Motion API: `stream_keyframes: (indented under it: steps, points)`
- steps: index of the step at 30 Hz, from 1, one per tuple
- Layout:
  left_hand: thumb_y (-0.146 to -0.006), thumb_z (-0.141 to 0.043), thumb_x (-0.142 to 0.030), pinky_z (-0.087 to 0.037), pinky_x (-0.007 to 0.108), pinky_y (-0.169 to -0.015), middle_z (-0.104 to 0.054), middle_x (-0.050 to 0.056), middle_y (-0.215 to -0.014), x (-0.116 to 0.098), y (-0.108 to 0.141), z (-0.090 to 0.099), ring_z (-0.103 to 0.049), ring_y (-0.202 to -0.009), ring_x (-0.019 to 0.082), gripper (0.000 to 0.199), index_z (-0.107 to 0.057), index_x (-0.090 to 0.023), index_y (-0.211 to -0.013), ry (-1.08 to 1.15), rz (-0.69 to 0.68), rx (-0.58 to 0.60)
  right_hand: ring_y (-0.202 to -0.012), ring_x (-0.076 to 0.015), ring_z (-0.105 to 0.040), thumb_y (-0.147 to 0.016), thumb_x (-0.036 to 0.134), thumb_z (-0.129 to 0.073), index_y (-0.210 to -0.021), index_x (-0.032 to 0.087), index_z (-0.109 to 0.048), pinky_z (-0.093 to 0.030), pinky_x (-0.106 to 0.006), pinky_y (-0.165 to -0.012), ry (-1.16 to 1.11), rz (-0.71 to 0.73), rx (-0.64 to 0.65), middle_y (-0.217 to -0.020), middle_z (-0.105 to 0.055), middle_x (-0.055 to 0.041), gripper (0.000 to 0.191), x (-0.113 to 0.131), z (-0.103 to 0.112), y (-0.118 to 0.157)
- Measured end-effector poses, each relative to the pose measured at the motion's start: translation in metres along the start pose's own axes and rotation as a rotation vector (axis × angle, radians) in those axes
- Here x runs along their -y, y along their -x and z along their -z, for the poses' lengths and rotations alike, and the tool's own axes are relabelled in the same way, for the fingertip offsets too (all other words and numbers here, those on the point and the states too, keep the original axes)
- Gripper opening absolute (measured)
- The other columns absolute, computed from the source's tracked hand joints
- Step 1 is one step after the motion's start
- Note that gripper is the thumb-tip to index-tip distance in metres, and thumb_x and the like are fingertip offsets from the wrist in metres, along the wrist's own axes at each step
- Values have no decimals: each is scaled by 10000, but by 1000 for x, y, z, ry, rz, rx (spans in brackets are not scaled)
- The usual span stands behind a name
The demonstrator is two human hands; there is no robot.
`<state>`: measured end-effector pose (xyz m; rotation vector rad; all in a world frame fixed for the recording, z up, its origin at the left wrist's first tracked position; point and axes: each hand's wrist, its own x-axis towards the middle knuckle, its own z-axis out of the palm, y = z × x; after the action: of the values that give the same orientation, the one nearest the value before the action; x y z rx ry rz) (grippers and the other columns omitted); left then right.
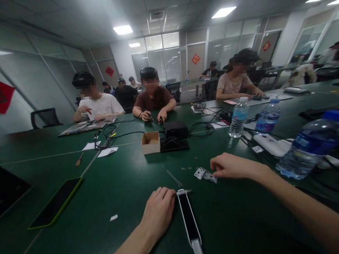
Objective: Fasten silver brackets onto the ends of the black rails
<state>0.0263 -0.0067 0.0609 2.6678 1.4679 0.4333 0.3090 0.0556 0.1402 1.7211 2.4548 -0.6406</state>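
Note:
My left hand [160,210] rests curled on the green table [127,185], its fingers touching the far end of a long black strip with a white frame [190,222] that lies pointing toward me. My right hand [229,166] reaches out to the right of it, fingertips pinching the edge of a small silver hinge-like metal piece [205,174] lying flat on the table. A few tiny screws [187,167] lie just beyond that piece.
A small cardboard box [150,142] and a black device [174,135] stand ahead. Water bottles [310,144] and cables crowd the right. A green-cased phone [56,202] lies left, a screwdriver [78,160] farther back. Three people sit working across the table.

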Motion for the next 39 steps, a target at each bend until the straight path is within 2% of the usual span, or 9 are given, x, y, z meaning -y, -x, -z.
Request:
stream_keyframes:
  steps: [4,9,13,16,21,27,31,36,39]
  points:
    - [-956,-452,-115,-514,371,-794,-645,59,-1011,1,-1,-1,-596,-884,212,185,-597,-169,-1057,-1,1,6,-717,-183,-609,-786,309,-648,-875,183,-634,-420,-256,-570,-38,29,51,-849,-662,-43,155,10,-11,-4]
    - [-960,-446,-123,-514,384,-806,-647,58,-1012,3,-1,-3,-594,-890,217,185,-598,-171,-1053,-3,-3,0,-716,-160,-602,-750,126,-597,-826,172,-628,-409,-230,-584,-24,43,41,-821,-656,-31,94,15,-13,-6]
    - [-960,-451,-128,-511,397,-819,-649,61,-1018,2,-1,-3,-594,-901,224,183,-599,-169,-1058,-11,-8,1,-682,-152,-603,-766,148,-586,-820,160,-641,-410,-223,-582,-49,94,-8,-764,-660,-25,78,1,2,-1]
    - [-954,-462,-122,-515,383,-805,-648,60,-1018,1,0,-2,-593,-896,221,181,-598,-170,-1064,-17,-9,11,-717,-168,-614,-802,209,-584,-877,156,-655,-426,-238,-615,-15,83,-63,-802,-670,-42,116,-15,9,0]
    - [-951,-466,-116,-519,366,-787,-649,63,-1009,1,0,0,-594,-884,216,177,-599,-163,-1058,-16,-8,1,-796,-190,-622,-781,103,-558,-878,148,-651,-419,-244,-640,110,-33,-81,-868,-670,-74,142,-30,1,-13]
    - [-942,-474,-105,-519,366,-783,-649,61,-999,2,-1,-2,-595,-877,214,173,-601,-162,-1046,-11,-13,-15,-790,-186,-613,-773,85,-548,-902,153,-638,-422,-242,-622,46,-79,-24,-894,-656,-72,172,-30,-7,-19]
    - [-946,-473,-117,-518,357,-780,-648,58,-999,2,0,-2,-594,-877,209,168,-596,-170,-1047,-6,-12,-16,-816,-209,-593,-765,175,-603,-890,171,-641,-421,-271,-635,88,-14,-77,-922,-628,-71,131,-26,-10,-19]
    - [-949,-471,-128,-516,358,-781,-645,55,-1000,3,0,-3,-590,-870,206,164,-591,-173,-1052,-4,-16,-12,-802,-196,-581,-785,209,-603,-927,192,-668,-422,-280,-654,44,59,31,-909,-613,-49,157,-19,-18,-22]
    - [-948,-468,-126,-512,367,-789,-645,55,-999,4,0,-6,-588,-875,212,168,-590,-175,-1053,-26,-23,-22,-800,-192,-579,-778,188,-604,-914,194,-677,-416,-277,-658,53,87,29,-903,-613,-43,155,-18,-21,-23]
